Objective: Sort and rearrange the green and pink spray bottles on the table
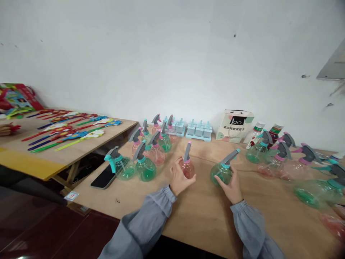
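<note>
In the middle of the table, my left hand (181, 180) curls around a pink spray bottle (188, 169) with a grey and pink trigger head. My right hand (231, 185) grips a green spray bottle (219, 174), its grey and teal head pointing up to the right. To the left of my hands stands a group of several more spray bottles, among them a green spray bottle (145, 169) and a pink spray bottle (157, 154). Further pink and green ones stand on the right, such as a green spray bottle (307, 192).
A black phone (104, 178) lies by the left edge of the wooden table (199, 219). At the back are light-blue ice-pop moulds (199, 130), a paper gift bag (233, 126) and two labelled bottles (254, 135). Colourful hand-shaped clappers (67, 135) cover another table to the left.
</note>
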`<state>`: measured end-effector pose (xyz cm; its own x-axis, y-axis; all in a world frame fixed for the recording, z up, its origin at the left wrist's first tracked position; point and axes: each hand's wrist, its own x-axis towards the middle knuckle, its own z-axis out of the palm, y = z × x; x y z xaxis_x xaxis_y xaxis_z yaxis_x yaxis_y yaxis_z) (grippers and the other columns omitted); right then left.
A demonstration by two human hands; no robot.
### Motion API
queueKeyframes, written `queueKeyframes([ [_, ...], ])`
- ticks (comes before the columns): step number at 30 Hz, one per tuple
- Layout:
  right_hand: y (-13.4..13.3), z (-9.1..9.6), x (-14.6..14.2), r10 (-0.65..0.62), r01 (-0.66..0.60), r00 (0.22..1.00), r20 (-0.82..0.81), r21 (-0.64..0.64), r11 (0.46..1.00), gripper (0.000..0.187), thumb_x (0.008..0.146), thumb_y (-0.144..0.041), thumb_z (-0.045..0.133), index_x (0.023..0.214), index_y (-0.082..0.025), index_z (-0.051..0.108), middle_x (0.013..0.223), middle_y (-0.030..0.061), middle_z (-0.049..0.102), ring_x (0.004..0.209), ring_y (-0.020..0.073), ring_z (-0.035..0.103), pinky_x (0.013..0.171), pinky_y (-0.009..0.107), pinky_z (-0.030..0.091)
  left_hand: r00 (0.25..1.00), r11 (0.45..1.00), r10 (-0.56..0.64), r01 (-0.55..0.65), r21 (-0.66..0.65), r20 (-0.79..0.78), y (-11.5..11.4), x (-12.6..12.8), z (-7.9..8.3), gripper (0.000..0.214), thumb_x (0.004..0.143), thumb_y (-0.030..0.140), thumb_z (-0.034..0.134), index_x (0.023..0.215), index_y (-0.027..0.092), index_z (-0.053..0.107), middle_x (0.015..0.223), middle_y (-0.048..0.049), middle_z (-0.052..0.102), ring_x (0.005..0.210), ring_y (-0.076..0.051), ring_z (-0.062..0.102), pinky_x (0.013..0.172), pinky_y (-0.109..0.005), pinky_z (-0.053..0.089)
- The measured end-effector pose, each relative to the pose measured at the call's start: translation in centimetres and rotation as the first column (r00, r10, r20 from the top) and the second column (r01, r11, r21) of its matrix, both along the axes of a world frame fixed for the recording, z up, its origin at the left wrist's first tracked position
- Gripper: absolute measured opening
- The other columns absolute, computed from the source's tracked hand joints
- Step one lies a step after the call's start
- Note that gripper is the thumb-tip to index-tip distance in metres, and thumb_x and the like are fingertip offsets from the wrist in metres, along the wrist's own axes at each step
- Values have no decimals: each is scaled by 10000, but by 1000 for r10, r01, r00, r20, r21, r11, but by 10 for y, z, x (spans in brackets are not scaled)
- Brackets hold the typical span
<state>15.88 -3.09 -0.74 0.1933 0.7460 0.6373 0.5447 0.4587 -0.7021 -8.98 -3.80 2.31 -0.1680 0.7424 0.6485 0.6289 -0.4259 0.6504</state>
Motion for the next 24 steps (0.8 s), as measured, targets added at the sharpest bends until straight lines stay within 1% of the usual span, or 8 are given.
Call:
queueKeyframes([
  [2,-1,0,-1,3,-3,1000,9,4,1000,788,723,-551,743,1330,-161,426,1273,176,537,1171,325,543,1020,580,430,999,1000,-5,4,-16,-36,4,-2,-7,770,629,301,776,1282,163,393,1222,-152,545,1198,-336,552,1046,-531,400],
  [5,-2,1,-3,6,-6,1000,24,8,1000,787,726,-553,740,1332,-160,426,1271,174,541,1192,329,530,1030,581,419,1000,999,-5,4,-37,-28,25,-7,-4,683,728,325,712,1315,165,403,1274,-155,497,1252,-318,503,1075,-490,386],
  [8,-3,2,-4,14,-14,1000,23,-1,1000,787,727,-557,738,1334,-167,424,1270,170,543,1179,324,537,1020,578,428,999,992,33,-33,-125,-7,64,-12,6,681,763,325,692,1367,189,408,1312,-148,459,1296,-324,464,1105,-493,355],
  [10,-3,2,-5,13,-13,1000,27,-1,1000,784,730,-563,733,1331,-165,424,1262,169,546,1172,325,541,1013,579,434,999,986,27,-24,-168,17,95,-14,13,705,788,298,676,1417,211,369,1329,-145,459,1313,-316,460,1125,-486,336],
  [13,-3,1,-6,0,-1,999,46,26,1000,765,747,-564,718,1329,-166,423,1251,166,546,1172,320,540,1010,571,438,998,983,48,-38,-177,50,137,-16,21,726,810,233,665,1447,191,320,1428,-180,411,1383,-314,402,1152,-461,314],
  [16,-4,1,-6,-18,14,997,69,59,998,737,766,-562,701,1327,-173,425,1238,156,550,1160,309,545,995,552,454,993,973,99,-83,-216,63,169,-16,27,725,804,199,684,1430,147,322,1450,-218,410,1400,-324,388,1152,-458,317],
  [19,-5,1,-7,-25,18,995,100,71,997,719,781,-554,690,1329,-172,425,1230,153,553,1152,305,547,989,546,458,990,967,122,-103,-235,70,190,-15,31,715,781,171,713,1396,135,348,1416,-225,444,1379,-327,418,1137,-463,335],
  [24,-5,1,-7,-34,25,992,119,73,997,724,791,-538,686,1350,-172,407,1253,163,544,1160,309,544,988,546,458,985,961,155,-131,-242,80,211,-11,33,706,744,185,760,1342,178,384,1359,-209,489,1349,-327,456,1093,-478,380],
])
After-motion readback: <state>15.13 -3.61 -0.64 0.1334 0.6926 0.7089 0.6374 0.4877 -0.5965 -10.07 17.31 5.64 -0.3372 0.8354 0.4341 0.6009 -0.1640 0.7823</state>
